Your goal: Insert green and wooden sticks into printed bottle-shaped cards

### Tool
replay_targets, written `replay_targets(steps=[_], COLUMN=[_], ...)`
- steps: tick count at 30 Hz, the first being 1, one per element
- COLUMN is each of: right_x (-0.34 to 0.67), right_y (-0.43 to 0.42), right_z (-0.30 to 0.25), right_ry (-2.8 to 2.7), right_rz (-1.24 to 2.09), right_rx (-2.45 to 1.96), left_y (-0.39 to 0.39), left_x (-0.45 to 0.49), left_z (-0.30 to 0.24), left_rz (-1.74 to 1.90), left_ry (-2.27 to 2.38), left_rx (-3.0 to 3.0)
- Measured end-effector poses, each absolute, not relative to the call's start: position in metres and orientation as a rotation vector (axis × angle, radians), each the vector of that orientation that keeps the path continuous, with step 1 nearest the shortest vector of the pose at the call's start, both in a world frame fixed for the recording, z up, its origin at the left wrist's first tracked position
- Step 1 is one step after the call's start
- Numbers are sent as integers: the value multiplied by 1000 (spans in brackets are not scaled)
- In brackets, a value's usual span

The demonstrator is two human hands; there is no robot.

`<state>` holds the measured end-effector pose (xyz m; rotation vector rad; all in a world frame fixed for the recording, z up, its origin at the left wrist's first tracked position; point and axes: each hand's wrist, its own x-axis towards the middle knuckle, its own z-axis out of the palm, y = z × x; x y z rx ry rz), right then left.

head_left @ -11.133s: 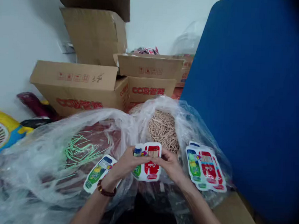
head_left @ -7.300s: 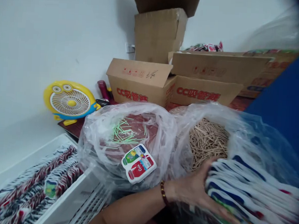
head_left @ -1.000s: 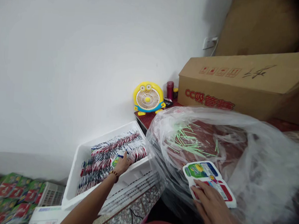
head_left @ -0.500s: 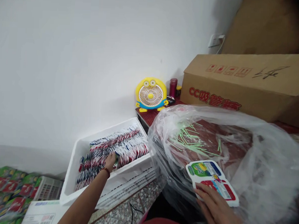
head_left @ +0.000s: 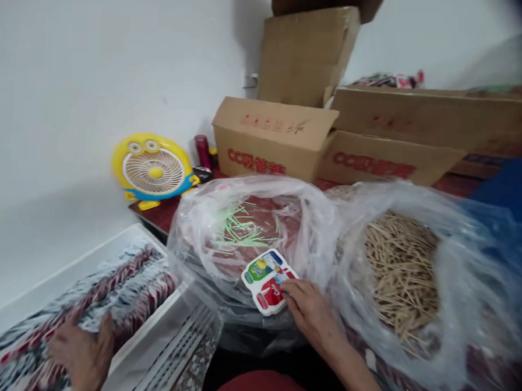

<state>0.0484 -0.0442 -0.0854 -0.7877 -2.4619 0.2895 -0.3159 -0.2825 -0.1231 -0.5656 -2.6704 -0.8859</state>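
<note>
Since the frame half a second ago, the view has swung right, bringing a clear bag of brown sticks into sight, and the left hand [head_left: 82, 349] has spread its fingers. Far in the scene, an open cardboard box [head_left: 268, 143] with red lettering stands before a taller plain carton [head_left: 305, 58]. Near left is a white box [head_left: 148, 335] filled with rows of packs [head_left: 116, 287]. Right of it, one clear bag [head_left: 321, 216] gapes around green sticks [head_left: 241, 232]; farther right, another bag [head_left: 453, 281] surrounds brown sticks [head_left: 401, 273]. Far left, a yellow-and-blue fan [head_left: 155, 172] stands against the wall. Blurred, the left hand is open over the rows, its thumb apart; contact is unclear. Fingers of the right hand [head_left: 310, 309] lie on the right edge of a green-and-red printed pack [head_left: 263, 280], at the left bag's near side; whether they grip it I cannot tell.
</note>
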Motion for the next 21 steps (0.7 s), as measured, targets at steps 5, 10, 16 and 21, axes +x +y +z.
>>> replay_targets(steps=[5, 10, 16, 21], right_x=[53, 62, 73, 73], right_y=[-45, -45, -43, -39], right_z=[-100, -116, -126, -127], right_ry=[-2446, -2350, -2308, -2318], right_rz=[298, 312, 347, 433], right_rx=[-880, -910, -897, -905], left_y=[-187, -80, -38, -30], left_x=[-248, -169, -158, -164], left_z=[-102, -86, -101, -107], left_rz=[-1118, -1022, -830, -883], left_ry=[-2293, -2420, -2595, -2673], left_rx=[-1446, -2024, -2056, -2073])
